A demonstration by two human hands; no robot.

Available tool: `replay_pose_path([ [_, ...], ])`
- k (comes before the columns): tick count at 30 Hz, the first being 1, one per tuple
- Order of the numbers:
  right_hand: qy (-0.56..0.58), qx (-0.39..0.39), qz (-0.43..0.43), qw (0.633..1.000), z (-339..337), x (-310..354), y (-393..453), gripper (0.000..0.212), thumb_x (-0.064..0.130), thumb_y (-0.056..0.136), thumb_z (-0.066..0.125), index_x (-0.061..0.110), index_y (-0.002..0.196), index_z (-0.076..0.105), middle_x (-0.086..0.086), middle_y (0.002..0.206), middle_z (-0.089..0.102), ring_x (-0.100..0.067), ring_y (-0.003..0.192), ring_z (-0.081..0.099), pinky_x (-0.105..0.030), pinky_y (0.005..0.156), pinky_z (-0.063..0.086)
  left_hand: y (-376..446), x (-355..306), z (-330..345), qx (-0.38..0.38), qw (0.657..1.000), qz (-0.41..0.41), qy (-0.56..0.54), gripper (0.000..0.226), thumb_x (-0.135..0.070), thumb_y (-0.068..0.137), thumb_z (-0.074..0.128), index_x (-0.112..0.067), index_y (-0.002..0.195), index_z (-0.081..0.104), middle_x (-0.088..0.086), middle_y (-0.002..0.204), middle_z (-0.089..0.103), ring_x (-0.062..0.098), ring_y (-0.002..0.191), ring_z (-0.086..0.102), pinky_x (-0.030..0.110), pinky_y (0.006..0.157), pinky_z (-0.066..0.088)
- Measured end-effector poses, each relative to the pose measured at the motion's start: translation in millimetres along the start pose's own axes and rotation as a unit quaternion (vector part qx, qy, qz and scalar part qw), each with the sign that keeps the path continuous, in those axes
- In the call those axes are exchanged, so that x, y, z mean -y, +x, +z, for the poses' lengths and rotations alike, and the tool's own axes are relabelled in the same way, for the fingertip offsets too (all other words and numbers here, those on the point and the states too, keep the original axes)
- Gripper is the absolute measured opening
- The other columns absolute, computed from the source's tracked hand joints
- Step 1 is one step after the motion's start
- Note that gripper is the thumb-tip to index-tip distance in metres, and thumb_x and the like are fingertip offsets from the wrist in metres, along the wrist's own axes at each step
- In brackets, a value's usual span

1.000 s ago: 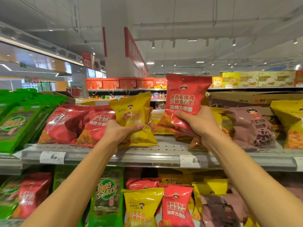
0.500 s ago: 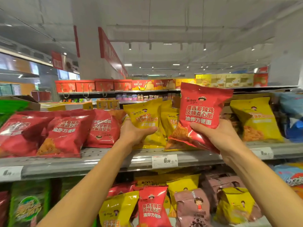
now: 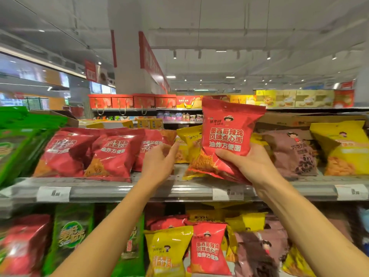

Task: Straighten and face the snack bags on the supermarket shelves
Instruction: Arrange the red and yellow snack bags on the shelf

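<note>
My right hand [image 3: 250,163] grips a red snack bag [image 3: 226,134] by its lower part and holds it upright above the top shelf [image 3: 139,189], label facing me. My left hand [image 3: 159,160] hovers over the shelf with its fingers apart and nothing in it, between the row of red bags [image 3: 111,154] on the left and the yellow bags [image 3: 189,140] behind the held bag. Its fingertips reach toward the yellow bags. A brown bag [image 3: 291,150] and another yellow bag [image 3: 343,148] lean on the shelf to the right.
Green bags [image 3: 18,144] fill the shelf's left end. The lower shelf holds mixed yellow [image 3: 167,250], red [image 3: 207,248], brown [image 3: 259,254] and green [image 3: 71,236] bags. Price tags [image 3: 54,193] line the shelf rail. Cardboard boxes [image 3: 311,120] stand behind the right bags.
My left hand has let go of the yellow bag it held and now hangs open. My right hand still holds the red bag, now more upright. The view has swung back left.
</note>
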State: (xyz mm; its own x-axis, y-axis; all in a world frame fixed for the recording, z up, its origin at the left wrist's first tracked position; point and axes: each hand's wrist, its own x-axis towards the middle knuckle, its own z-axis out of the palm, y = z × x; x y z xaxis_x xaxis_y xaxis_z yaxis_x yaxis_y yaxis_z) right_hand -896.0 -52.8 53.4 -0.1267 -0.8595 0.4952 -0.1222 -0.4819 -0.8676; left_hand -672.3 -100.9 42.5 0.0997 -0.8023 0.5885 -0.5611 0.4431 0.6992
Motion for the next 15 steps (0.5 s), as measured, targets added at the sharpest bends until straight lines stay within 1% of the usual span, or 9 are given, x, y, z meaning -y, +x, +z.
replay_pose_path([
  [2,-0.004,0.018,-0.003,1.0,27,-1,5,0.025,0.016,0.076,0.088,0.025,0.095,0.074,0.015,0.083,0.077,0.002,0.074,0.073,-0.011,0.063,0.053,-19,20,-26,-0.081,0.989,0.094,0.078,0.027,-0.041,0.099,0.053,-0.021,0.094,0.071,-0.019,0.079,0.062,-0.002,0.077,0.06,0.028,0.069,0.048],
  [4,-0.01,0.036,-0.008,0.999,57,-3,10,0.03,0.016,0.075,0.088,0.026,0.099,0.073,0.012,0.09,0.076,0.003,0.076,0.072,-0.012,0.066,0.055,-38,43,-50,-0.113,0.965,0.142,0.188,0.021,-0.036,0.098,0.055,-0.022,0.094,0.07,-0.015,0.081,0.057,0.007,0.075,0.057,0.028,0.063,0.04],
  [6,-0.014,0.044,-0.009,0.999,87,-5,16,0.037,0.018,0.074,0.089,0.025,0.105,0.071,0.009,0.096,0.076,0.0,0.082,0.073,-0.017,0.072,0.057,-50,66,-72,-0.123,0.934,0.157,0.297,0.02,-0.035,0.097,0.057,-0.02,0.093,0.068,-0.007,0.084,0.059,0.018,0.08,0.056,0.032,0.065,0.04],
  [8,-0.033,0.048,0.001,0.998,116,-8,23,0.045,0.019,0.074,0.09,0.018,0.114,0.07,0.001,0.105,0.077,-0.013,0.093,0.074,-0.031,0.085,0.059,-57,82,-89,-0.112,0.909,0.152,0.371,0.026,-0.041,0.097,0.056,-0.018,0.092,0.068,-0.002,0.088,0.059,0.022,0.086,0.054,0.038,0.07,0.046],
  [10,-0.067,0.057,0.016,0.996,140,-14,30,0.05,0.02,0.074,0.09,0.014,0.119,0.069,-0.004,0.111,0.075,-0.021,0.101,0.072,-0.041,0.095,0.056,-60,92,-100,-0.087,0.903,0.15,0.392,0.032,-0.046,0.097,0.052,-0.018,0.094,0.067,-0.002,0.094,0.058,0.021,0.092,0.051,0.039,0.077,0.048],
  [11,-0.084,0.062,0.023,0.994,149,-17,34,0.051,0.019,0.074,0.09,0.014,0.12,0.068,-0.005,0.113,0.075,-0.022,0.102,0.071,-0.041,0.096,0.056,-60,94,-102,-0.075,0.904,0.15,0.394,0.033,-0.048,0.097,0.05,-0.019,0.097,0.067,-0.003,0.097,0.058,0.02,0.094,0.051,0.038,0.08,0.048],
  [12,-0.093,0.065,0.031,0.993,157,-20,38,0.051,0.018,0.074,0.09,0.013,0.12,0.068,-0.005,0.113,0.075,-0.021,0.1,0.071,-0.038,0.092,0.057,-60,96,-104,-0.067,0.903,0.15,0.397,0.033,-0.048,0.097,0.048,-0.021,0.099,0.067,-0.005,0.099,0.058,0.018,0.096,0.05,0.036,0.081,0.048],
  [13,-0.089,0.07,0.046,0.993,162,-23,42,0.05,0.018,0.074,0.09,0.014,0.118,0.068,-0.004,0.11,0.075,-0.018,0.095,0.071,-0.031,0.082,0.059,-59,96,-104,-0.063,0.902,0.151,0.399,0.032,-0.048,0.097,0.049,-0.022,0.102,0.067,-0.005,0.1,0.058,0.018,0.098,0.051,0.035,0.082,0.048],
  [15,-0.062,0.095,0.094,0.989,169,-23,50,0.047,0.017,0.072,0.091,0.017,0.113,0.069,0.002,0.102,0.076,-0.006,0.077,0.07,-0.017,0.056,0.053,-58,95,-103,-0.067,0.901,0.154,0.399,0.029,-0.047,0.095,0.053,-0.023,0.103,0.068,-0.005,0.101,0.059,0.018,0.098,0.052,0.034,0.082,0.048],
])
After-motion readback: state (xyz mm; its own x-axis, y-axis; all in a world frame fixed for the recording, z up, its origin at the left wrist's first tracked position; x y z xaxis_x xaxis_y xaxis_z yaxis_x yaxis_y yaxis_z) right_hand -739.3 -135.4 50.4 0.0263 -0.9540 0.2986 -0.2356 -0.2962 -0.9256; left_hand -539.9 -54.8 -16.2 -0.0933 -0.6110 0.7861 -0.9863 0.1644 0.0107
